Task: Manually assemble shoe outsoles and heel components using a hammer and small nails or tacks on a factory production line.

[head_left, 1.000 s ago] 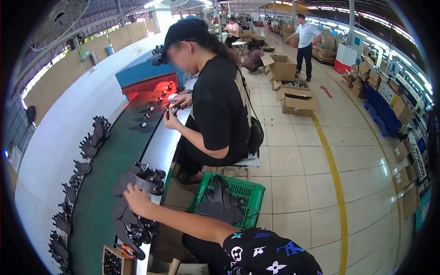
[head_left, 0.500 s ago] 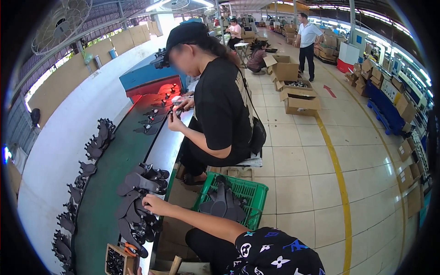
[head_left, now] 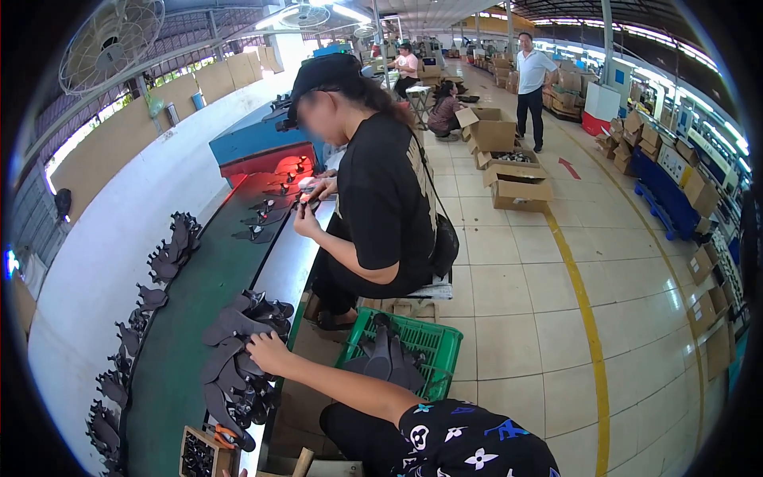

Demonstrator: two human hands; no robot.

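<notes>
The heap of grey parts lies loose and overlapping across the green belt and the steel worktop; the right hand is on its right side, fingers bent against a part, though whether it grips one I cannot tell; only a sliver of the left hand shows at the lower edge, its hold hidden.

How much is done is unclear, since nothing marks finished parts from unfinished; the heap remains large; a long row lines the belt's far edge; a stack sits in the green crate; spaced parts lie up the belt near the co-worker.

A box of small black pieces and orange-handled pliers crowd the heap's near end; the co-worker, seated close beyond, limits room that way.
</notes>
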